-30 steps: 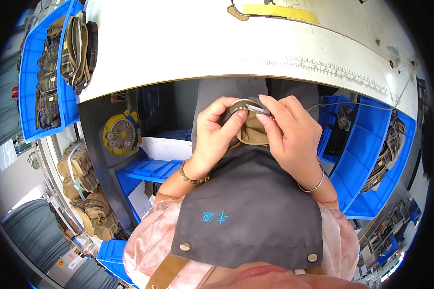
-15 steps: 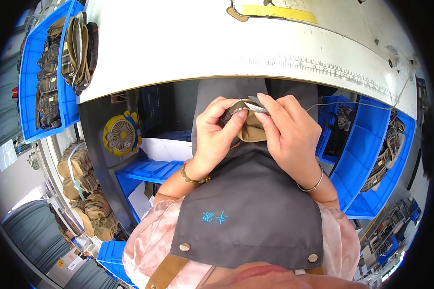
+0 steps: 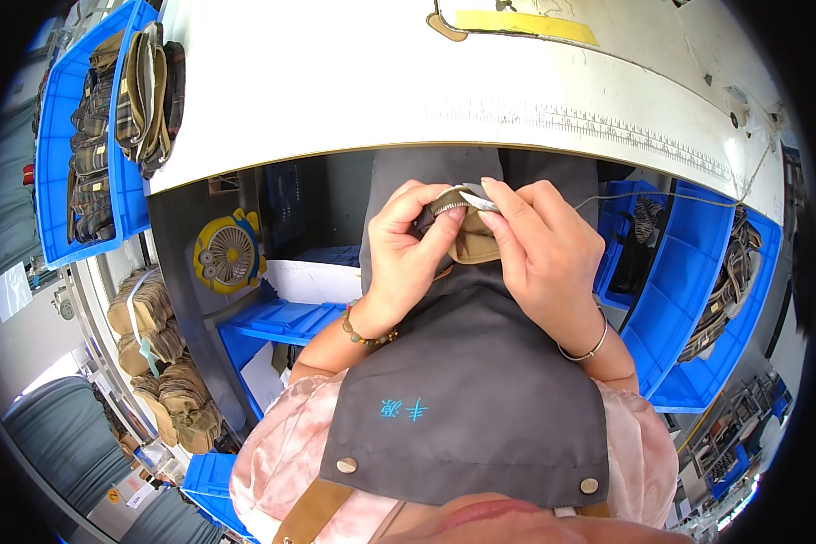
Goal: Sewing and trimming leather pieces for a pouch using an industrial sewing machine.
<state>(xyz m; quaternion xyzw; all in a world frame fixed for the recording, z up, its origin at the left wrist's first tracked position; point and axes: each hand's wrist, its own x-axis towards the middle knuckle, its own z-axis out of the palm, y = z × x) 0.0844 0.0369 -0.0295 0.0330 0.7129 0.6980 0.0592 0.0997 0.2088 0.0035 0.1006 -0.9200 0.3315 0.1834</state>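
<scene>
My left hand point(image 3: 403, 256) pinches a small tan and brown cloth piece point(image 3: 477, 245) between thumb and fingers, above the lap of a dark grey apron point(image 3: 467, 363). A curved edge with a row of pale teeth or stitches lies just over the left thumb. In my right hand point(image 3: 548, 249) is a small pointed metal tool, which looks like thread snips point(image 3: 481, 203). Its tip reaches the cloth beside the left thumb. Fingers hide the handle of the snips and part of the cloth.
A white table point(image 3: 335, 82) with a printed ruler scale lies ahead. Blue bins point(image 3: 53, 181) of plaid cloth pieces stand left, with another blue bin point(image 3: 666, 299) right. A yellow fan point(image 3: 229, 254) sits under the table. Bundled tan pieces point(image 3: 177, 390) are lower left.
The blades of the snips, spread apart earlier, have come together at the cloth edge. The cloth has shifted slightly; both hands stay nearly in place.
</scene>
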